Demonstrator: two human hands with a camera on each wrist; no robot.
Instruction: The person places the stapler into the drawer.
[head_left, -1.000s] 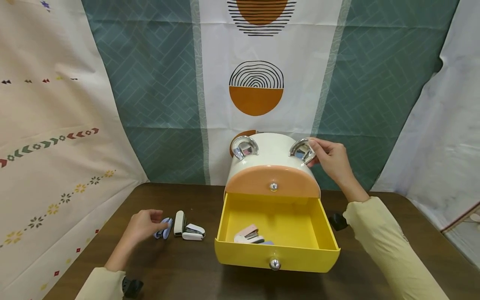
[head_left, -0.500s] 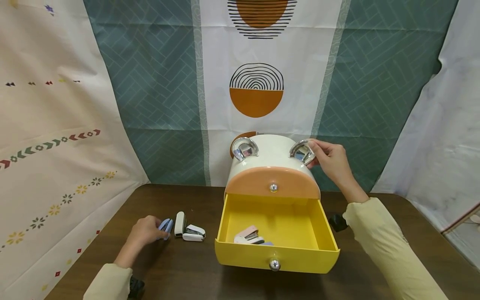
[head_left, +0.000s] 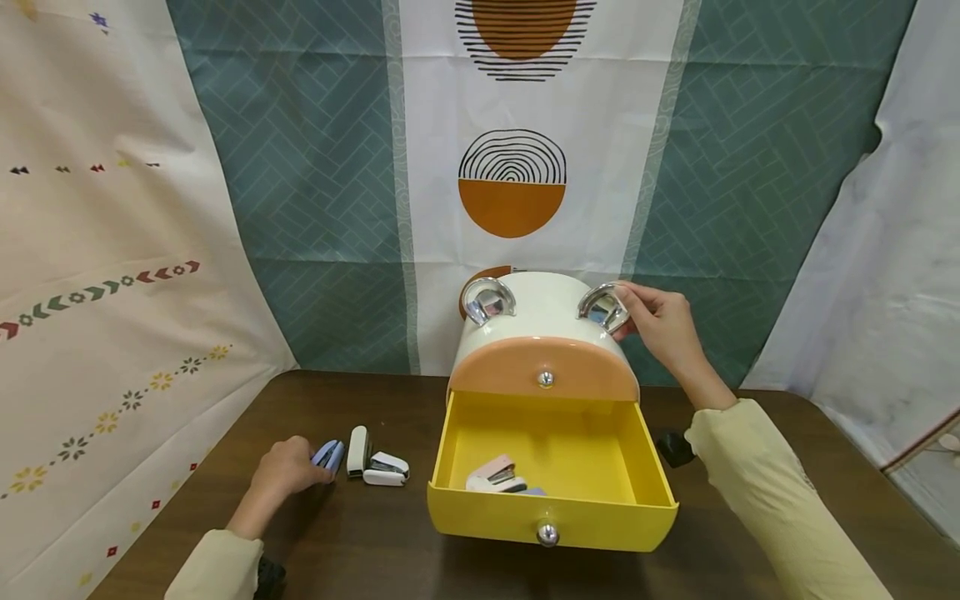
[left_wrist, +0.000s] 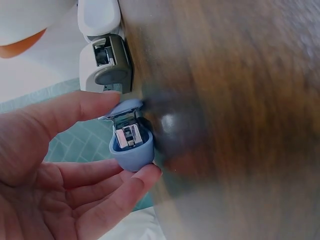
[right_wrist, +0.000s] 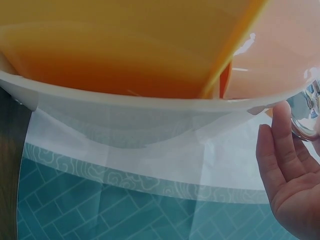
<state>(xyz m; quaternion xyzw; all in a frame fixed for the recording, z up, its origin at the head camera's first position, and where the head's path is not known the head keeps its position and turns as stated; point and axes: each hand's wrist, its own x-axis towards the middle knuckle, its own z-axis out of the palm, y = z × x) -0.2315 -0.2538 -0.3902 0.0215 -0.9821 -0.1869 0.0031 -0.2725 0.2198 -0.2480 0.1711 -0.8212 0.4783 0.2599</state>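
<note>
My left hand point(head_left: 288, 467) pinches a small blue stapler point(left_wrist: 132, 158) at the table's left side, thumb on one end and fingertips on the other. Just beyond it are a white stapler with a dark side point(head_left: 357, 451) and another white stapler point(head_left: 386, 477). With its thumb and fingers, my right hand point(head_left: 666, 331) holds the right silver ear point(head_left: 604, 307) of a rounded white drawer box point(head_left: 546, 304). The box's yellow drawer point(head_left: 592, 450) is pulled out. Inside lie a pink stapler point(head_left: 494, 467), a white one point(head_left: 491, 484) and a partly hidden blue item point(head_left: 534, 492).
Above the yellow drawer is a closed peach drawer point(head_left: 543, 362) with a silver knob. A second silver ear point(head_left: 489, 302) stands at the box's left. The dark wooden table point(head_left: 375, 542) meets patterned cloths behind and at the sides.
My left hand has shifted slightly and closed its fingers on the blue stapler, which is tilted a little. The right hand keeps its hold on the silver ear.
</note>
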